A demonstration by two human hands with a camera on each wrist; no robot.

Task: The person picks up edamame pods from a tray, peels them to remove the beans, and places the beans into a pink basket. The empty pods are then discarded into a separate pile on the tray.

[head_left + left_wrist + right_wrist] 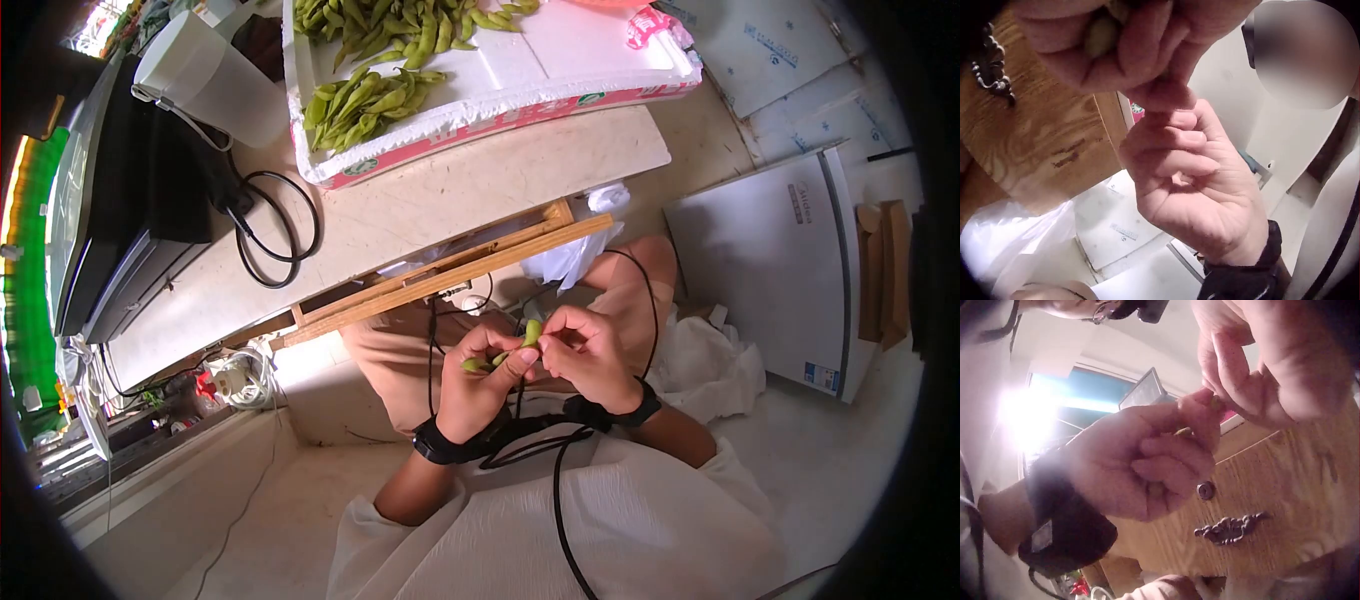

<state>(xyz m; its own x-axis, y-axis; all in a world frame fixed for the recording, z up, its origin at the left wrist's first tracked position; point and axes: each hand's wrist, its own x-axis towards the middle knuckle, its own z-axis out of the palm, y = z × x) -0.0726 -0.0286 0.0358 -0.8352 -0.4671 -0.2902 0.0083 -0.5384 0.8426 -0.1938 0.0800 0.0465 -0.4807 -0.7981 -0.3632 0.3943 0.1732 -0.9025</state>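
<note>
Over the lap, my left hand [480,385] holds green edamame pods. One pod [532,333] sticks up between its thumb and fingers, and another pod [476,366] lies in the curled fingers. My right hand [592,358] meets the left one at the upright pod and pinches at its end with thumb and forefinger. In the left wrist view the right hand [1191,181] has its other fingers curled toward the palm. The right wrist view shows bits of green between the fingers of the left hand [1141,456]; the rest of the pods is hidden there.
A white foam box [480,120] with piles of edamame pods [370,105] stands on the table [400,205]. A partly open wooden drawer [450,280] juts out above the knees. Left are a white bucket [210,80] and black cable [290,235]; right, a small fridge [765,260].
</note>
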